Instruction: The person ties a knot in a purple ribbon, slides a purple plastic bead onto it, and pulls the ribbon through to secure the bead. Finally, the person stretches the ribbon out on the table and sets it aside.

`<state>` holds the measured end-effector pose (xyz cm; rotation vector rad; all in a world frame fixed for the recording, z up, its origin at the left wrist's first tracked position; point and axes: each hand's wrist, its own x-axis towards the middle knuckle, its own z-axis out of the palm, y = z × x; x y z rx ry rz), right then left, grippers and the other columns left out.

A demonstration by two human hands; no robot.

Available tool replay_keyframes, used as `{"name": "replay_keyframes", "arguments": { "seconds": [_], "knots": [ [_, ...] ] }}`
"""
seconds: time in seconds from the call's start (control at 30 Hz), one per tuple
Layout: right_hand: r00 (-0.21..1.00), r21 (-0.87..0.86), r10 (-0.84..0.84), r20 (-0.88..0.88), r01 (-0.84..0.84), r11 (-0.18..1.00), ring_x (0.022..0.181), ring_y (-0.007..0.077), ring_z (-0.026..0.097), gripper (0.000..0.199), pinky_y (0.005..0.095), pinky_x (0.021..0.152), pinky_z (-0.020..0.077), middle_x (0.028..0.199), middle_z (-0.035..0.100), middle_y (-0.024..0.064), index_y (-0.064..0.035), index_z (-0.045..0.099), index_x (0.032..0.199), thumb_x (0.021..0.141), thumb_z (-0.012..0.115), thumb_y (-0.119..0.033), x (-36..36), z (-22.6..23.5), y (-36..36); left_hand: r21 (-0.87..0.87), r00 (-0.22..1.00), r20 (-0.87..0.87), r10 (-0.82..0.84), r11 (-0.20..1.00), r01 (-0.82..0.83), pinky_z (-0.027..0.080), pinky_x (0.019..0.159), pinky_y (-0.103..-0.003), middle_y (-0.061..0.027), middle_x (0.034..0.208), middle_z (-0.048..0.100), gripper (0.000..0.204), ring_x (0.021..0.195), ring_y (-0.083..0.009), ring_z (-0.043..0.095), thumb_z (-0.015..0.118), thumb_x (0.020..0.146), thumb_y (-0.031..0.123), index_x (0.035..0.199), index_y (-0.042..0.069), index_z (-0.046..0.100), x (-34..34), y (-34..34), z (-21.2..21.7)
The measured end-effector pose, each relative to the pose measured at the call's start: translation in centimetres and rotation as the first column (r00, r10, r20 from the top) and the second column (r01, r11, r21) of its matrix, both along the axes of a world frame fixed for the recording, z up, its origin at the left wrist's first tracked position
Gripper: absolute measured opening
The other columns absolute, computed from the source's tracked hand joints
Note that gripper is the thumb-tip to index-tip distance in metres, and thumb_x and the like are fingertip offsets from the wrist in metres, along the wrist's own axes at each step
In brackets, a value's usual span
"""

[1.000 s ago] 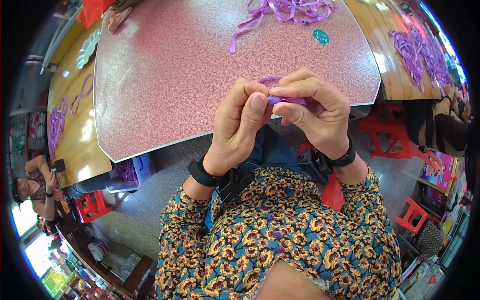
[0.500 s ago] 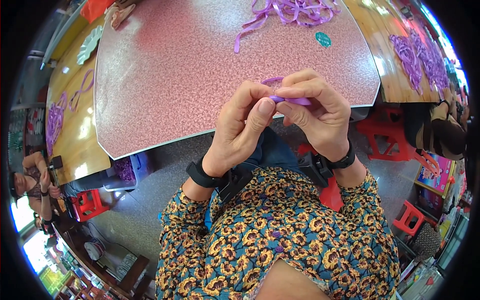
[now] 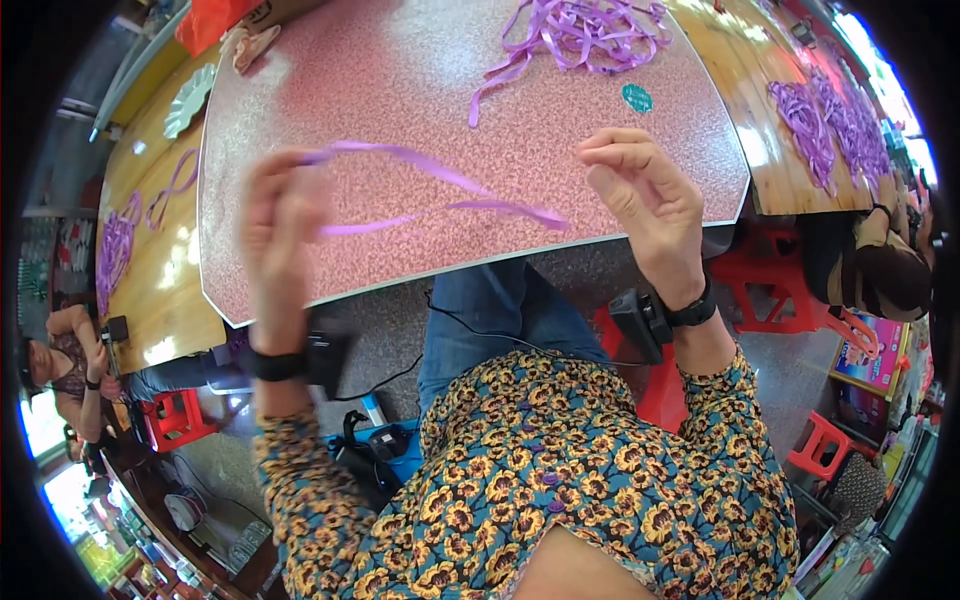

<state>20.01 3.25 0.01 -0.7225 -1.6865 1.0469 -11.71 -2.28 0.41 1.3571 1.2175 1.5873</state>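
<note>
Head view: the left hand (image 3: 278,215), blurred, is pinching one end of a purple ribbon (image 3: 440,190) above the pink speckled bench (image 3: 400,90). The ribbon is looping across toward the right hand (image 3: 640,205), whose fingers are curled and loosely parted, holding nothing; its free end is hanging just beside that hand. A heap of purple ribbons (image 3: 585,30) is lying at the bench's far edge.

Purple ribbon (image 3: 430,185), pink speckled table (image 3: 400,80) (wood-toned neighbours), floral sleeves (image 3: 700,400)
</note>
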Motion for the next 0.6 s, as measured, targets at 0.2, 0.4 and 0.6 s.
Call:
{"name": "replay_keyframes", "arguments": {
  "seconds": [0.2, 0.4, 0.6],
  "knots": [
    [0.966, -0.040, -0.189, 0.174, 0.199, 0.979, 0.105, 0.0130, 0.059, 0.012, 0.0260, 0.091, 0.0468, 0.112, 0.062, 0.0072, 0.0005, 0.066, 0.104, 0.093, 0.062, -0.003, 4.7, -2.8, 2.6, 0.198, 0.548, -0.616, 0.566, 0.784, -0.588, 0.041, 0.060, -0.020, 0.0018, 0.083, 0.059, 0.032, 0.068, -0.0053, 0.050, 0.059, 0.096, 0.024, 0.121, 0.004, 0.058, -27.4, 0.6, 5.0],
    [0.915, -0.087, -0.245, 0.320, 0.286, 0.954, 0.097, 0.0105, 0.059, 0.013, 0.0240, 0.084, 0.0469, 0.110, 0.062, 0.0062, -0.0002, 0.067, 0.104, 0.092, 0.063, -0.005, 6.7, -5.3, 3.2, 0.452, 0.054, -0.827, 0.559, 0.719, -0.527, 0.047, 0.089, -0.029, -0.0092, 0.109, 0.064, 0.037, 0.102, -0.0179, 0.060, 0.058, 0.097, 0.022, 0.126, -0.001, 0.056, -35.3, 2.5, 6.6],
    [0.930, -0.091, -0.215, 0.297, 0.252, 0.963, 0.096, 0.0108, 0.057, 0.012, 0.0249, 0.083, 0.0455, 0.107, 0.062, 0.0052, -0.0006, 0.068, 0.102, 0.092, 0.062, -0.006, 6.7, -5.1, 3.0, -0.228, 0.782, -0.585, -0.216, 0.969, 0.096, 0.050, 0.083, -0.027, -0.0073, 0.098, 0.069, 0.026, 0.092, -0.0146, 0.065, 0.056, 0.097, 0.018, 0.113, -0.001, 0.064, -7.8, 10.6, 2.0]
  ]
}}
